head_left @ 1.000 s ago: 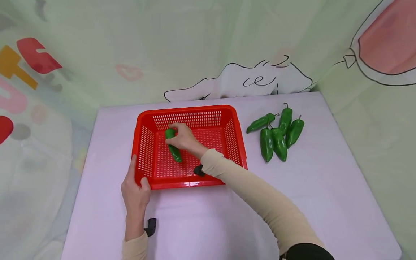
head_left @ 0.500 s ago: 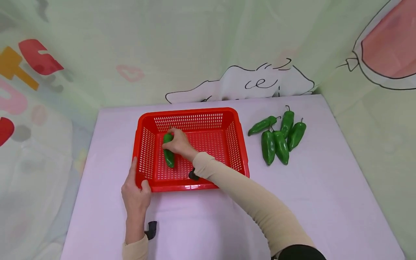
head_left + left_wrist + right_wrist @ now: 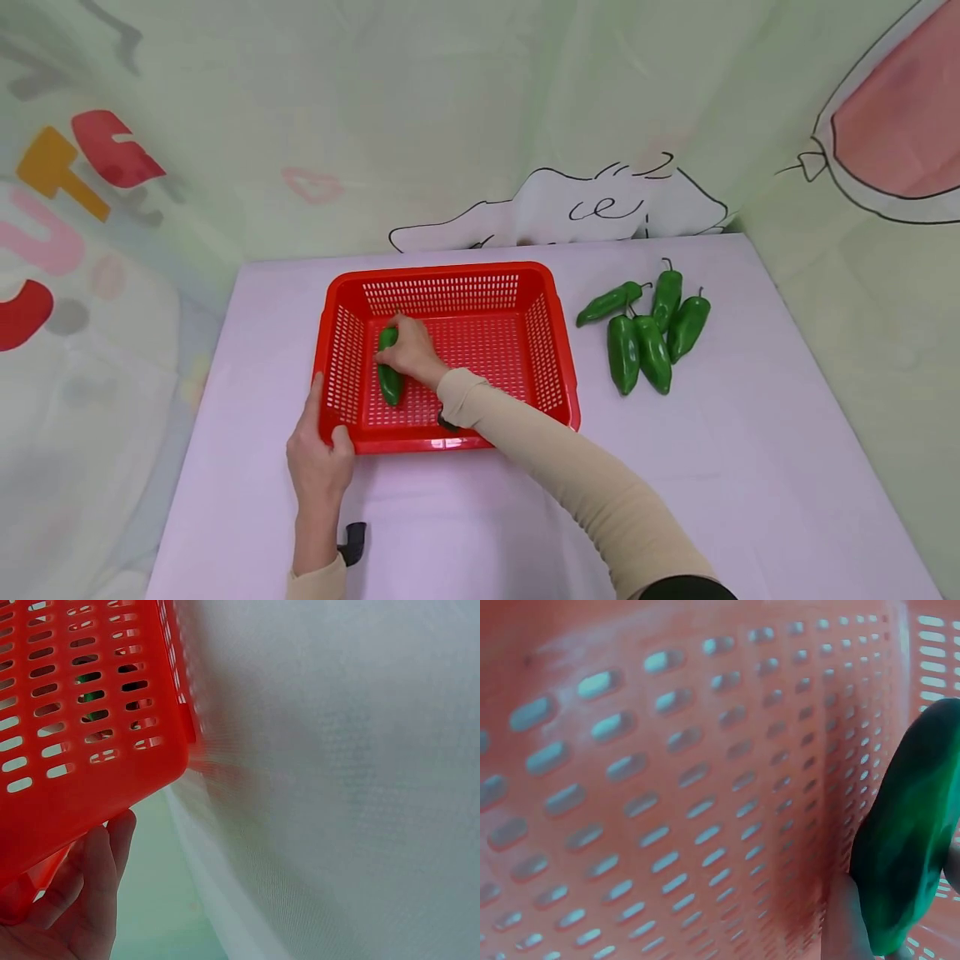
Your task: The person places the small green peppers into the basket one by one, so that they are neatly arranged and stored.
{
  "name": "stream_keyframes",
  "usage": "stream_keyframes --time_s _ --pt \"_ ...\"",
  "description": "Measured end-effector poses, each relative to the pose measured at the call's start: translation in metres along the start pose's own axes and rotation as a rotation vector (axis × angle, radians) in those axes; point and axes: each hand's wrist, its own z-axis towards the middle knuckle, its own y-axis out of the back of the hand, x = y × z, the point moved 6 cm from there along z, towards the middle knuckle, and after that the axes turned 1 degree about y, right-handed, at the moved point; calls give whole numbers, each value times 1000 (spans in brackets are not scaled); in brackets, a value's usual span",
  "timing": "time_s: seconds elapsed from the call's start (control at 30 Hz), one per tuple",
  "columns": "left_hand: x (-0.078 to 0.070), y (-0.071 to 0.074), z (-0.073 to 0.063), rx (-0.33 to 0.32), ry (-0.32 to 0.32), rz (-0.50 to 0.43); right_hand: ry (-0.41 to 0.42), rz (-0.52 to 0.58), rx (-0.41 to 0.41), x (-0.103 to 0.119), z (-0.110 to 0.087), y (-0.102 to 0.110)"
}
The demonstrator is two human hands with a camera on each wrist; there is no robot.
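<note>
Inside the red plastic basket (image 3: 450, 444), toward its left side, my right hand (image 3: 411, 350) pinches a green pepper (image 3: 390, 385) across its upper part, fingers on one side and thumb on the other. The right wrist view has this pepper (image 3: 907, 832) large at the right, close over the slotted basket floor (image 3: 660, 810). My left hand (image 3: 318, 458) grips the basket's rim at the front left corner, thumb on top. From the left wrist, the fingers (image 3: 97, 862) lie curled under the rim of the basket (image 3: 90, 772).
Several more green peppers (image 3: 652, 354) lie in a loose group on the white-covered table (image 3: 750, 467), right of the basket. A printed curtain (image 3: 450, 108) hangs behind the table's back edge.
My right hand has carried the pepper slightly toward the near left of the basket and lower. The left hand keeps its hold on the rim. The head view has tilted slightly.
</note>
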Motion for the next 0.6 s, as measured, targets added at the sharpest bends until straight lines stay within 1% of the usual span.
stream_keyframes --time_s 0.2,0.43,0.6 --pt "0 0 -1 -4 -8 0 16 -17 -5 0 -1 -2" --pt "-1 0 0 -5 -11 0 58 -45 -13 -2 0 1" --pt "0 0 0 -5 -11 4 53 -34 14 0 0 4"
